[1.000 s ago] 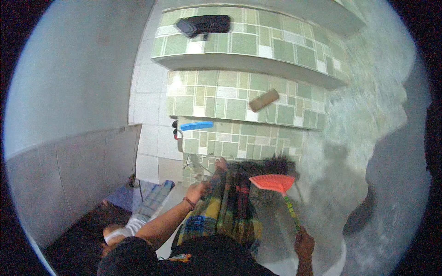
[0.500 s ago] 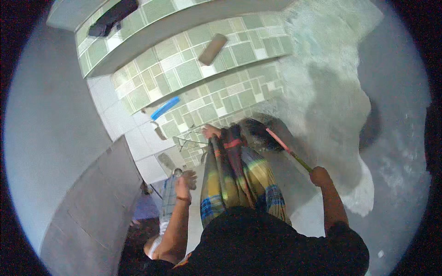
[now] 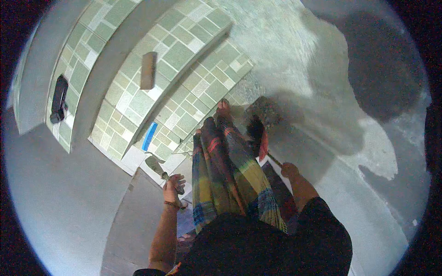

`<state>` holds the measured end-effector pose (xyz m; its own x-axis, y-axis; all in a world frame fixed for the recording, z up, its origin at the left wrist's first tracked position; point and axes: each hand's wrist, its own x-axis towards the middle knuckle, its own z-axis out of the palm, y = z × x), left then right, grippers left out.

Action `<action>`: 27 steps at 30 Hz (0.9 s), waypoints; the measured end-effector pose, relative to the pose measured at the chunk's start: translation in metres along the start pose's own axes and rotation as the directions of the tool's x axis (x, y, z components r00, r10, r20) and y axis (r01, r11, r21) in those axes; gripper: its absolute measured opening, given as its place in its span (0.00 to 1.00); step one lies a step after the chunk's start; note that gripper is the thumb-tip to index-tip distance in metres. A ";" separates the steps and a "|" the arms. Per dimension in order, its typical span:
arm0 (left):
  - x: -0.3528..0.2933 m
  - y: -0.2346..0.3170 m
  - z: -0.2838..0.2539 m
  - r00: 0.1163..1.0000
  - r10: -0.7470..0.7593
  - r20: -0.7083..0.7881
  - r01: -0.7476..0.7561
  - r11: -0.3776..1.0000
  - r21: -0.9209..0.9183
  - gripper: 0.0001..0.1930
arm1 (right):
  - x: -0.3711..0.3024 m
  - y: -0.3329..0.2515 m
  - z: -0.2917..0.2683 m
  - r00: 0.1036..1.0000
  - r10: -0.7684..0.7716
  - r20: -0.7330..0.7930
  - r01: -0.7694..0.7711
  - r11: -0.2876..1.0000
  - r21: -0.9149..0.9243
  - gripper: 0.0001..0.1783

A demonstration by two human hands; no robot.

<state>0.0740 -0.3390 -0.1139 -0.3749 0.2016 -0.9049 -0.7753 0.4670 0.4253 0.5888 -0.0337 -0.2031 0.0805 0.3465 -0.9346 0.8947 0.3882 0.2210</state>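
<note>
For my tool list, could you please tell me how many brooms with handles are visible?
1: the red-headed broom, held in the right hand; others may be hidden.

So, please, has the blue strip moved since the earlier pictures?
No: the blue strip lies at the same end of its tiled step; the view turned.

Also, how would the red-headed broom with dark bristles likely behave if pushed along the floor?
The red-headed broom is probably light for its size, since the right hand alone holds it. Its thin, straight handle looks fairly stiff. Its dark bristles form a soft-edged tuft, so they would likely bend and splay.
</note>
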 end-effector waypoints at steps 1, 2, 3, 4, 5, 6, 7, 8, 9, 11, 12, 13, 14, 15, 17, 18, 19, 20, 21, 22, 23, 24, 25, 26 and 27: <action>0.002 0.006 0.001 1.000 0.009 0.005 -0.009 0.999 0.035 0.24 | 0.018 0.002 0.017 1.000 0.006 -0.029 -0.007 1.000 -0.007 0.12; 0.004 0.011 0.003 1.000 0.018 0.009 -0.018 0.998 0.068 0.24 | 0.034 0.007 0.034 0.998 0.014 -0.065 -0.015 1.000 -0.020 0.12; 0.008 0.015 0.003 0.999 0.018 0.043 -0.020 0.999 0.038 0.23 | 0.048 0.013 0.051 0.996 0.032 -0.089 -0.036 0.998 -0.050 0.13; 0.011 0.017 0.004 0.999 0.007 0.048 -0.010 0.999 0.051 0.23 | 0.060 0.022 0.066 0.991 0.043 -0.129 -0.055 0.994 -0.092 0.13; 0.015 0.019 0.005 0.998 0.006 0.056 -0.009 0.998 0.058 0.23 | 0.068 0.030 0.081 0.990 0.135 -0.045 -0.139 0.984 -0.111 0.14; 0.019 0.021 0.007 0.998 0.010 0.064 -0.014 0.998 0.061 0.23 | 0.068 0.041 0.095 0.888 -0.053 -0.456 -0.094 0.951 -0.294 0.15; 0.023 0.023 0.009 0.998 -0.017 0.062 0.009 0.993 0.121 0.24 | 0.067 0.054 0.103 0.608 -0.302 -0.734 -0.132 0.874 -0.468 0.15; 0.027 0.024 0.011 0.997 -0.038 0.062 0.027 0.985 0.168 0.25 | 0.067 0.062 0.107 0.615 -0.296 -0.731 -0.128 0.877 -0.463 0.15; 0.030 0.026 0.014 0.997 -0.049 0.062 0.035 0.977 0.211 0.25 | 0.063 0.069 0.106 0.641 -0.263 -0.721 -0.221 0.836 -0.502 0.16; 0.033 0.028 0.023 0.997 -0.033 0.073 0.019 0.982 0.187 0.26 | 0.056 0.073 0.089 0.942 0.092 -0.322 -0.185 0.945 -0.271 0.17; 0.033 0.028 0.028 0.990 0.014 0.138 -0.038 0.985 0.170 0.27 | 0.049 0.068 0.074 0.965 0.138 -0.221 -0.181 0.966 -0.186 0.18; 0.035 0.029 0.035 0.985 0.025 0.172 -0.057 0.981 0.185 0.28 | 0.044 0.057 0.054 0.977 0.144 -0.159 -0.162 0.981 -0.106 0.19; 0.036 0.029 0.042 0.988 0.008 0.153 -0.042 0.974 0.221 0.29 | 0.036 0.042 0.032 0.984 0.120 -0.131 -0.125 0.992 -0.032 0.20; 0.036 0.030 0.048 0.975 0.040 0.218 -0.084 0.977 0.195 0.29 | 0.028 0.021 0.007 0.988 0.061 -0.143 -0.054 0.997 0.048 0.21; 0.039 0.031 0.066 0.963 0.054 0.263 -0.114 0.968 0.221 0.30 | 0.007 -0.039 -0.046 0.954 -0.137 -0.268 0.201 0.952 0.229 0.23; 0.042 0.032 0.077 0.957 0.046 0.286 -0.121 0.961 0.249 0.30 | -0.007 -0.072 -0.073 0.889 -0.272 -0.368 0.392 0.868 0.306 0.24; 0.045 0.037 0.087 0.948 0.060 0.312 -0.196 0.883 0.427 0.30 | -0.023 -0.109 -0.099 0.786 -0.409 -0.463 0.585 0.735 0.343 0.25; 0.048 0.042 0.098 0.936 0.071 0.346 -0.284 0.733 0.618 0.31 | -0.040 -0.146 -0.123 0.659 -0.533 -0.531 0.740 0.585 0.331 0.27; 0.046 0.046 0.113 0.885 0.157 0.438 -0.396 0.750 0.530 0.30 | -0.060 -0.182 -0.144 0.523 -0.631 -0.573 0.849 0.441 0.290 0.28; 0.046 0.051 0.129 0.848 0.185 0.496 -0.470 0.694 0.545 0.28 | -0.080 -0.214 -0.163 0.428 -0.697 -0.575 0.901 0.376 0.216 0.29; 0.045 0.057 0.145 0.790 0.233 0.568 -0.520 0.744 0.418 0.27 | -0.100 -0.240 -0.179 0.470 -0.735 -0.489 0.883 0.405 0.238 0.33; 0.040 0.063 0.160 0.764 0.248 0.596 -0.522 0.780 0.344 0.27 | -0.117 -0.262 -0.192 0.431 -0.773 -0.465 0.902 0.381 0.203 0.37; 0.035 0.069 0.175 0.809 0.231 0.540 -0.448 0.837 0.315 0.26 | -0.129 -0.281 -0.202 0.493 -0.739 -0.459 0.860 0.335 0.384 0.37; 0.027 0.076 0.184 0.860 0.206 0.466 -0.357 0.896 0.263 0.27 | -0.140 -0.296 -0.207 0.517 -0.712 -0.476 0.814 0.236 0.531 0.38; 0.024 0.087 0.184 0.837 0.221 0.501 -0.378 0.895 0.236 0.23 | -0.146 -0.305 -0.210 0.543 -0.715 -0.440 0.713 0.117 0.691 0.38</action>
<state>0.0910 -0.1350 -0.1022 -0.2302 0.7034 -0.6725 -0.4326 0.5451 0.7182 0.2119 -0.0238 -0.0755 -0.7891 0.2870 -0.5431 0.4654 -0.2977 -0.8336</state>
